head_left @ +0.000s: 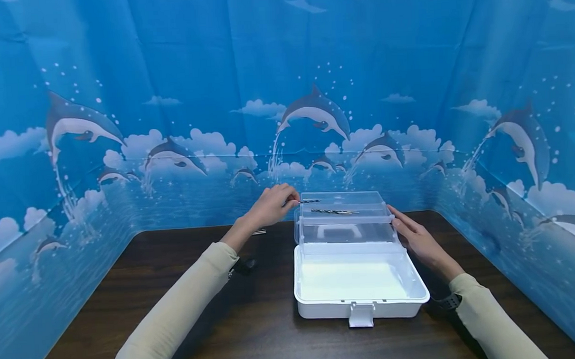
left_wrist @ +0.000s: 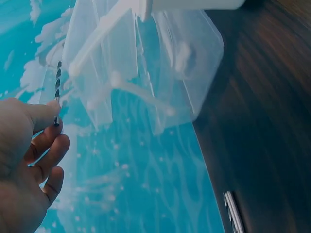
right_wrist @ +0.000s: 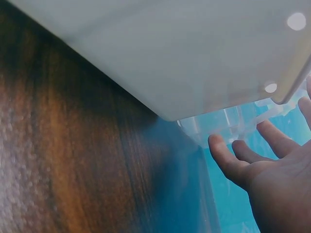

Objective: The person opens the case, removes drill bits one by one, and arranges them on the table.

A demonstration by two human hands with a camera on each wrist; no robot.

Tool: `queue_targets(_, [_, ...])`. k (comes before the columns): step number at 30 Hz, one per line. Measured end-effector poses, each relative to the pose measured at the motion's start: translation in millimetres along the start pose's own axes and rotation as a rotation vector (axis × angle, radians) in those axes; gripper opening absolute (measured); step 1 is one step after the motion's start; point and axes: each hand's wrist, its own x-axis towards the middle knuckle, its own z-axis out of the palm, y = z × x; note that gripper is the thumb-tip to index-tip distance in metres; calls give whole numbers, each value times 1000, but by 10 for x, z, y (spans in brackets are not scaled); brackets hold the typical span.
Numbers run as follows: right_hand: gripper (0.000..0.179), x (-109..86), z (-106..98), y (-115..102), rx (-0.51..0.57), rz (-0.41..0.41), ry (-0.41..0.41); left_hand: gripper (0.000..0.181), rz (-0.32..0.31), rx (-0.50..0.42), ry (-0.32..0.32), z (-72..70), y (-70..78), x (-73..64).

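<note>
My left hand (head_left: 275, 203) pinches a dark twist drill bit (left_wrist: 58, 82) between thumb and fingertips, its spiral end pointing away from the hand. It hovers at the left end of the raised upper clear tray (head_left: 347, 199) of an open white box (head_left: 320, 309). More drill bits (head_left: 335, 211) lie together in a clear tray just below it. At the box's right side is my right hand (head_left: 420, 241), its fingers extended along the edge of the clear trays. In the right wrist view, the relaxed fingers (right_wrist: 228, 160) are beside the clear plastic, under the box's white wall.
Silver rods (left_wrist: 234, 213) lie on the dark wooden table (head_left: 216, 319) behind my left forearm. The box's clear lid (head_left: 297, 226) is folded back behind the trays, and its white latch (head_left: 361, 314) hangs down in front. A blue dolphin-print curtain (head_left: 193, 72) encloses the table's back and sides.
</note>
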Motion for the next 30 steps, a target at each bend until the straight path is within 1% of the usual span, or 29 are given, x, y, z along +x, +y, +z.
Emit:
queue_targets(5, [66, 3, 3, 12, -2, 1, -3, 14, -58, -18, 48, -56, -171, -119])
queue_targets(8, [66, 11, -7, 13, -10, 3, 4, 13, -112, -21, 76, -76, -281, -211])
queue_targets(11, [66, 12, -20, 15, -19, 3, 9, 14, -154, -21, 79, -65, -406, -309])
queue_targets(15, [65, 2, -13, 14, -20, 0, 5, 17, -195, -8, 38, -21, -569, -456])
queue_targets(19, [64, 4, -4, 14, -22, -7, 0, 14, -210, 15, -12, 41, -715, -599])
queue_targets(23, [64, 11, -14, 21, -23, -13, 4, 10, -220, 36, -68, 138, -855, -728])
queue_targets(27, [64, 12, -15, 20, -20, -1, 8, 12, -252, 61, -136, 225, -972, -860])
queue_targets(30, [65, 7, -10, 16, -18, 3, 4, 13, -282, 78, -172, 254, -1019, -938])
